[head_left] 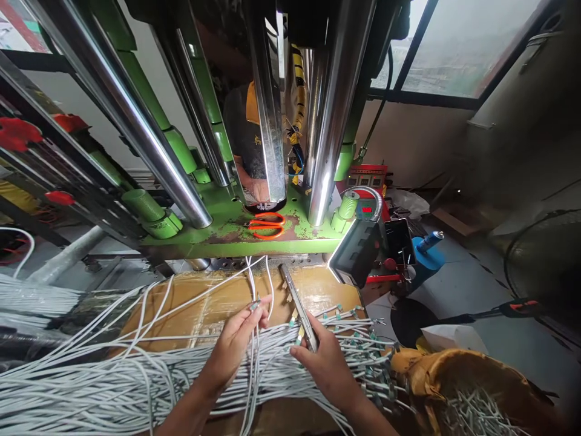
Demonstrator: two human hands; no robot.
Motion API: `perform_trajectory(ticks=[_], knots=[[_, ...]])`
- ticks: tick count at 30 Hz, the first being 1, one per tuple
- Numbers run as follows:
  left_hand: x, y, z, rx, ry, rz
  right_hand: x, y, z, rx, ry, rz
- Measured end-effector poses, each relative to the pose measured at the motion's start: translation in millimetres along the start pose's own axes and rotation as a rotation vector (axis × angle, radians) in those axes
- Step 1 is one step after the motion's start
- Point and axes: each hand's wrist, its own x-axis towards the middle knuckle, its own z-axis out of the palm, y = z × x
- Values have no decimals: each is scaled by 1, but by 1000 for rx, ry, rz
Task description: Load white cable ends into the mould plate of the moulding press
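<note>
left hand (233, 345) pinches thin white cables (254, 284); right hand (324, 360) grips slim metal bar (297, 306)

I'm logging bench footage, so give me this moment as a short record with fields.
left hand: pinches the plug ends of a few white cables, raised over the bundle
right hand: grips a thin metal bar
surface: cardboard-covered bench
behind: green press base with orange scissors
lower right: yellow sack of small metal parts
</note>
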Motion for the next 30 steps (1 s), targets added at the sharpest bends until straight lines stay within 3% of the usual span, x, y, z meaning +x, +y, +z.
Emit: perform_trajectory(ticks=[3, 5, 11, 15, 20, 30], knots=[[-6, 10, 3, -199, 86, -90, -1, 1, 0, -3, -4, -1], [-5, 15, 5, -159, 122, -88, -1, 1, 0, 20, -11, 0], [15, 12, 0, 99, -136, -84, 2, 8, 1, 18, -1, 56], [26, 7, -1, 373, -110, 72, 2, 11, 1, 17, 10, 77], [26, 11, 3, 704, -227, 259, 1, 8, 0, 22, 7, 90], [33, -3, 1, 807, -220, 456, 2, 3, -1, 24, 8, 109]])
